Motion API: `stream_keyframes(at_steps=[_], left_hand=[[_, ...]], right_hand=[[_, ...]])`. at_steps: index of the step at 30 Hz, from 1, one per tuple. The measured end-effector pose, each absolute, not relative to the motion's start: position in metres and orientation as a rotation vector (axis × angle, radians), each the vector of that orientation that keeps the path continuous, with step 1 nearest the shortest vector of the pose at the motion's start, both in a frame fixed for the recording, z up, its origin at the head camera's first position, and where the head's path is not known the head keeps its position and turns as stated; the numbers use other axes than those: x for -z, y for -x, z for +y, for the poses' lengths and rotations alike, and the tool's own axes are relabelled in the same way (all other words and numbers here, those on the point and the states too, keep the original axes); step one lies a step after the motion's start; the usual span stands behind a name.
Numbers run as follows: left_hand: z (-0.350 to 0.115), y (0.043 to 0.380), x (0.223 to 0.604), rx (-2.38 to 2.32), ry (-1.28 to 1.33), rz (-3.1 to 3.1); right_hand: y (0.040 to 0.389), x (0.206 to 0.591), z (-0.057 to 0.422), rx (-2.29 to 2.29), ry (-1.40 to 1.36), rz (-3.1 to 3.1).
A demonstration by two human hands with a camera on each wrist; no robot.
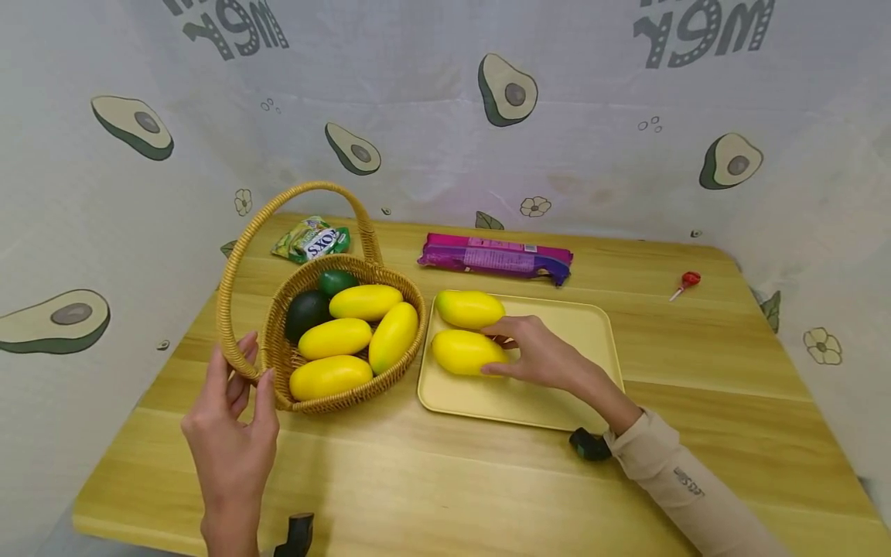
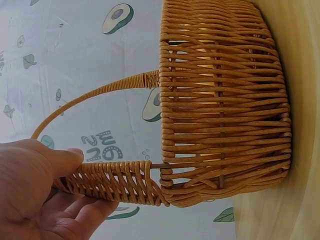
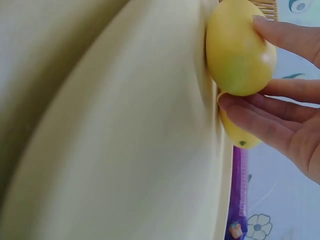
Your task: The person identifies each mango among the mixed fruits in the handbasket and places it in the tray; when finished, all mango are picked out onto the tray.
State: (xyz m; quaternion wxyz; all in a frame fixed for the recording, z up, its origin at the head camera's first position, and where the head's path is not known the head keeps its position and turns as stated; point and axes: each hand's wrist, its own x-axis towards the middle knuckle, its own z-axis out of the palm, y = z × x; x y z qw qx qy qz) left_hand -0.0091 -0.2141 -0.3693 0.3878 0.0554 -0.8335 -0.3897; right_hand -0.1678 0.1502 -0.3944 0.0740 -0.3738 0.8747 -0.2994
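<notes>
My left hand (image 1: 233, 433) holds the wicker basket (image 1: 379, 387) by the base of its arched handle (image 2: 115, 180), thumb on one side and fingers on the other. Inside the basket lie several yellow mangoes (image 1: 330, 377), a dark avocado-like fruit (image 1: 307, 316) and a smaller green one (image 1: 337, 281). Over the cream tray (image 1: 550, 406), my right hand (image 1: 546, 356) grips the nearer mango (image 1: 465, 352) between thumb and fingers; in the right wrist view this mango (image 3: 237, 47) sits at the tray's surface. Just behind it on the tray is a second mango (image 1: 469, 309).
Behind the basket lies a green candy bag (image 1: 313, 240). A pink-purple snack package (image 1: 494, 257) rests behind the tray, and a red lollipop (image 1: 689, 279) lies at the right. A printed cloth (image 1: 431, 93) hangs along the table's back and sides.
</notes>
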Motion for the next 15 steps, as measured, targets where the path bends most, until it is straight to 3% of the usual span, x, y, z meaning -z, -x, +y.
stream_keyframes(at_steps=[15], left_hand=[[-0.215,0.009,0.370,0.988,-0.154,-2.131]], right_hand=[[0.167,0.377,0.157,0.789,1.050,2.591]])
